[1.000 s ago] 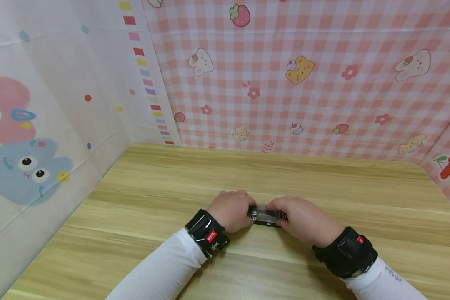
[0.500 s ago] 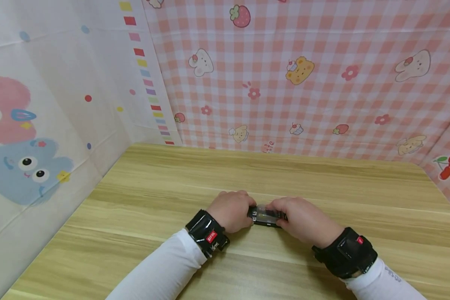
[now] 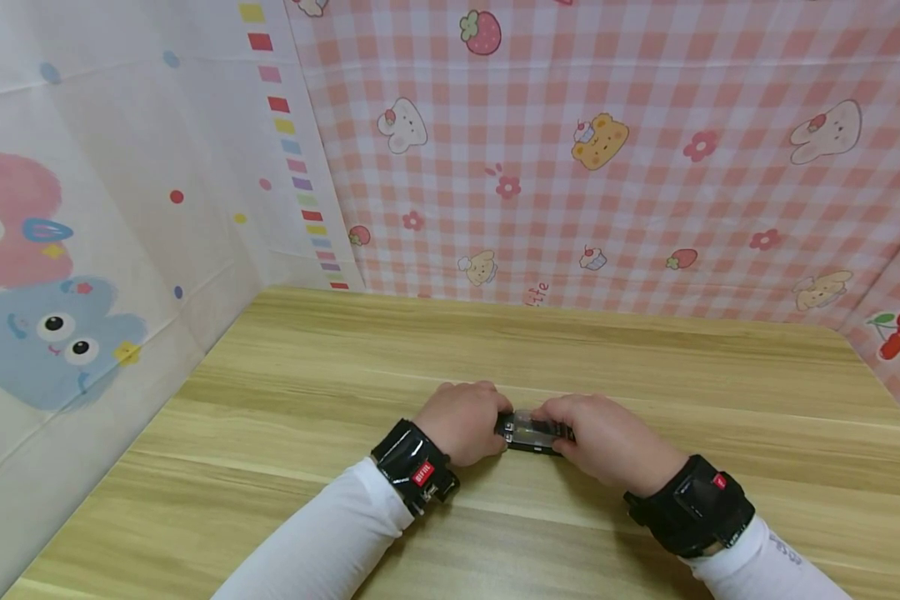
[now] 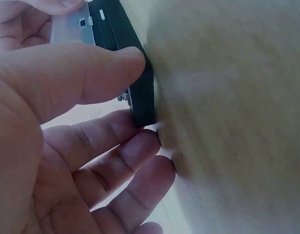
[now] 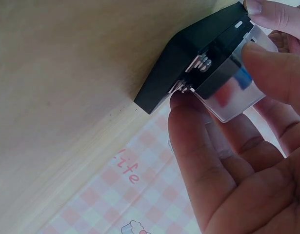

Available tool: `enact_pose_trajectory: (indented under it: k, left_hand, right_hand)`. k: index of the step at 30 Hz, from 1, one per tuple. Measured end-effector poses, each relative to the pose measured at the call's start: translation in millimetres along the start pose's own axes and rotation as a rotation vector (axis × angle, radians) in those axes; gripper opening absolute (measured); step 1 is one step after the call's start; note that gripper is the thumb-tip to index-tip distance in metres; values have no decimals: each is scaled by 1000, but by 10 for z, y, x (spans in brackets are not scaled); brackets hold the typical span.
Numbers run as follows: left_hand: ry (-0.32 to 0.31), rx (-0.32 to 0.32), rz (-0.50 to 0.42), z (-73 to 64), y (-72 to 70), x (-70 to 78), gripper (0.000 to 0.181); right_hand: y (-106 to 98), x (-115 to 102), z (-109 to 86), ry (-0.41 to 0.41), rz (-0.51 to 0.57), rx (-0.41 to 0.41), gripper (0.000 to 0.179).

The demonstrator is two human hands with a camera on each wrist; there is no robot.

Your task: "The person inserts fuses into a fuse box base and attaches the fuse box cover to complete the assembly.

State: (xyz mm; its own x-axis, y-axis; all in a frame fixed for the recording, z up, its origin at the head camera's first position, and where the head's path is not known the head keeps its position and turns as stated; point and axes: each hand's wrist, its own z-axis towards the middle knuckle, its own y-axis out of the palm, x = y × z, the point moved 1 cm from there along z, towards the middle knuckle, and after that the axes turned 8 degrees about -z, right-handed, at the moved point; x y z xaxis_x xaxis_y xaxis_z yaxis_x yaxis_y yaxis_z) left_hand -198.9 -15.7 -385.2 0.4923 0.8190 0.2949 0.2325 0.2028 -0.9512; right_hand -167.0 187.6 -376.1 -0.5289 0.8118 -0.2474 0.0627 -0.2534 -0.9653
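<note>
A black plastic battery case [image 3: 537, 448] with coil springs inside stands on the table between the hands in the head view. The left hand [image 3: 461, 422] pinches its left end; in the left wrist view its thumb [image 4: 115, 68] presses the black wall. At the other end the right hand [image 3: 607, 437] grips a clear cover [image 5: 228, 100]. In the right wrist view that cover sits tilted out from the case body, beside two springs [image 5: 203, 63]. Red and blue patches show blurred through it. Part of the case is hidden behind the fingers.
The case stands on a wood-grain table [image 3: 330, 358]. A pink checked cloth [image 3: 645, 208] hangs along the back edge, and a white printed cloth [image 3: 120, 233] hangs at the left. Both wrists wear black straps [image 3: 416, 467].
</note>
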Motion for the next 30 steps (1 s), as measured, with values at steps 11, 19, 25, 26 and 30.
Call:
enact_pose_trajectory:
  k: [11,19,25,26,30]
  left_hand:
    - [0,-1,0,-2,-1,4,36]
    - [5,0,9,4,7,2,36]
    - [3,-1,9,6,6,-2,36]
    - [1,-1,6,4,2,0,36]
    - [-2,1,-2,2,0,0,35]
  right_hand:
    - [15,5,4,2,-7,6,31]
    - [18,0,-1,-1,-9,12,30]
    - [17,-6,-1,-2,-18,14,29]
    - [18,-6,1,-4,-17,13,29]
    - [36,-5,3,3,-20,13,30]
